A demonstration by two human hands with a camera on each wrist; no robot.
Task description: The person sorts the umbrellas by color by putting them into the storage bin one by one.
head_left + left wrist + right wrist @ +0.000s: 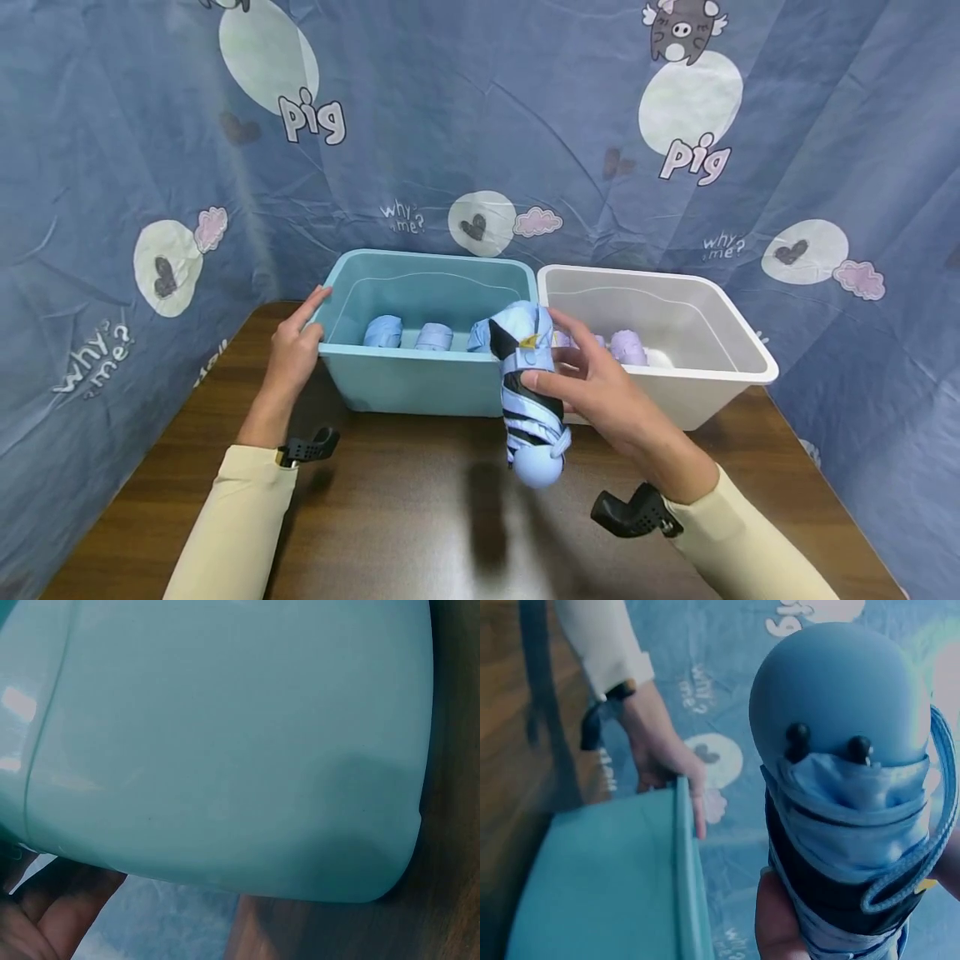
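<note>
In the head view my right hand grips a folded compact umbrella, light blue and black, above the table in front of the bins. A snap strap circles its upper part, and its round blue knob points downward. The right wrist view shows the umbrella's knob close up, with a looped cord beside it. My left hand holds the left rim of a teal bin. Inside the bin are light-blue rolled bundles, partly hidden by the front wall. In the left wrist view, my left fingers lie under the rim.
A white bin stands against the teal bin's right side, with purple rolled bundles in it. Both bins rest on a brown wooden table. Behind hangs a blue printed cloth.
</note>
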